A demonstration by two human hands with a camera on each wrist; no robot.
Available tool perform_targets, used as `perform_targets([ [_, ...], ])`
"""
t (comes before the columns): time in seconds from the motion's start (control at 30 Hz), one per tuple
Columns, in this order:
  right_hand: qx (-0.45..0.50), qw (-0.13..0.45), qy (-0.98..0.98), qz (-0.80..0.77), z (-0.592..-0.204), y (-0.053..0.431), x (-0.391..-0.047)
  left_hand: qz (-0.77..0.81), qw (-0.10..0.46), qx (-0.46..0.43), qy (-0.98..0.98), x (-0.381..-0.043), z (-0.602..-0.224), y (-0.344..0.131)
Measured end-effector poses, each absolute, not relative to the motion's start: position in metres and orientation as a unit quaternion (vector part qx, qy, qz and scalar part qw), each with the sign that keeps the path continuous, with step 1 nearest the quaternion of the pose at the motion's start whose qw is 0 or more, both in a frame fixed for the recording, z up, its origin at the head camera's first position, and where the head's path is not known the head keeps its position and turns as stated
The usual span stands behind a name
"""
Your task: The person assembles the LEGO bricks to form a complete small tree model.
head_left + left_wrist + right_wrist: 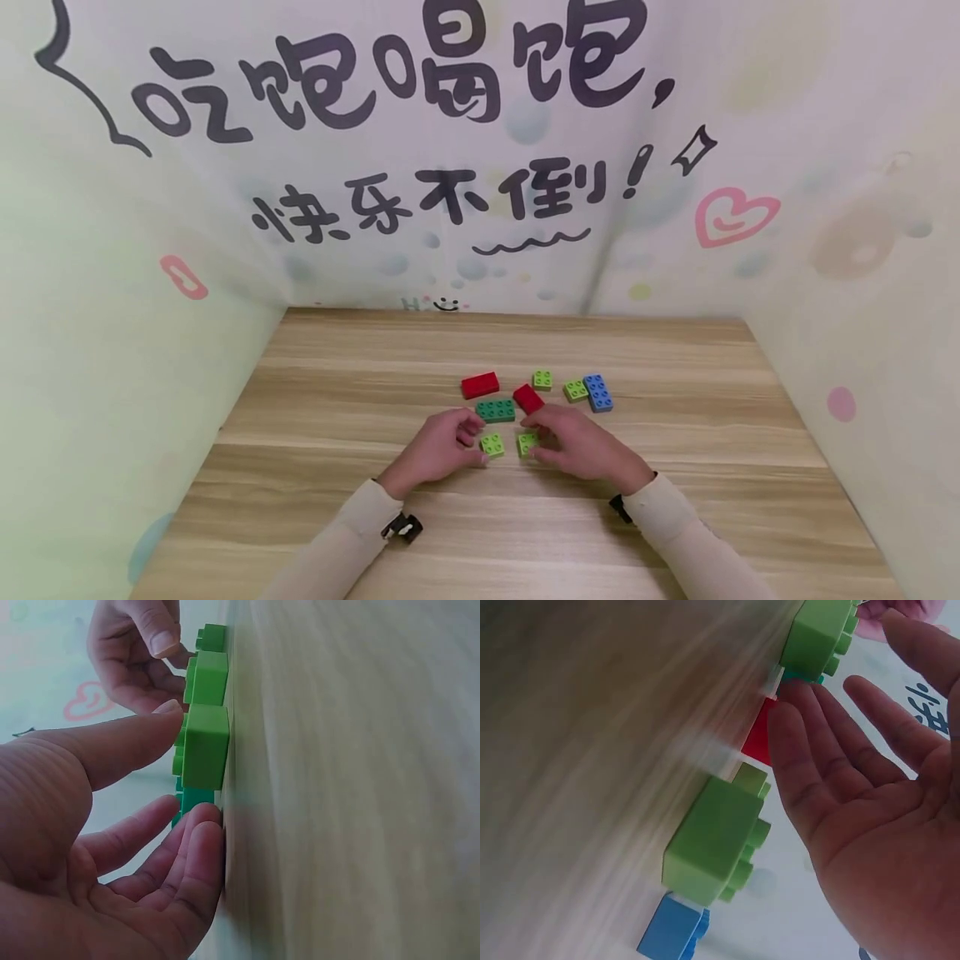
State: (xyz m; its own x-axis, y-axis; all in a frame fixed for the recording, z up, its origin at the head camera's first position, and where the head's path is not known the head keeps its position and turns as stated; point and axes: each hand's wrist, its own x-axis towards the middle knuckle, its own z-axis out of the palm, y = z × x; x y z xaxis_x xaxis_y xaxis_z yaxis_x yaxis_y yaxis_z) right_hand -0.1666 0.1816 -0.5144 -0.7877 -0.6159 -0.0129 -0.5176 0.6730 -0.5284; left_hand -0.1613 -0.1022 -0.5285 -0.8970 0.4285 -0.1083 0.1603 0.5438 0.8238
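— Pale walls with big dark lettering and a pink heart box in a wooden tabletop. What's on it?

— 8 toy bricks near the middle. At the back: a red brick, a second red brick lying askew, a dark green brick, 2 small light green bricks, and a blue brick touching the second of those.

— And nearer the person?

— 2 more light green squares, side by side with a small gap, just in front of the dark green one. The left light green brick sits at the fingertips of the left hand; the right light green brick sits at the right hand.

— Grip state?

— Left hand: the wrist view shows the thumb tip at the brick's stud side and the fingers loosely curved against the table below it; cannot tell whether it truly pinches. Right hand: the left wrist view shows thumb and fingers curled round its brick. The right wrist view shows an open-looking palm, fingers extended near the table.

— Sleeves?

— Cream, both arms, with a dark strap at each wrist.
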Motion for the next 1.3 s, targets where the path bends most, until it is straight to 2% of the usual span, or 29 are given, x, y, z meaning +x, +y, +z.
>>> perform_targets([
  [0.33, -0.298, 0.124, 0.916, -0.239, -0.519, 0.176, -0.169, 0.428, 0.158, 0.172, 0.873, -0.163, -0.532, -0.095],
  [0.93, -0.285, 0.12, 0.915, -0.258, -0.519, 0.175, -0.173, 0.435, 0.163, 0.181, 0.867, -0.165, -0.535, -0.101],
  [1.3, -0.311, 0.107, 0.892, -0.311, -0.514, 0.158, -0.173, 0.493, 0.189, 0.165, 0.833, -0.165, -0.536, -0.104],
])
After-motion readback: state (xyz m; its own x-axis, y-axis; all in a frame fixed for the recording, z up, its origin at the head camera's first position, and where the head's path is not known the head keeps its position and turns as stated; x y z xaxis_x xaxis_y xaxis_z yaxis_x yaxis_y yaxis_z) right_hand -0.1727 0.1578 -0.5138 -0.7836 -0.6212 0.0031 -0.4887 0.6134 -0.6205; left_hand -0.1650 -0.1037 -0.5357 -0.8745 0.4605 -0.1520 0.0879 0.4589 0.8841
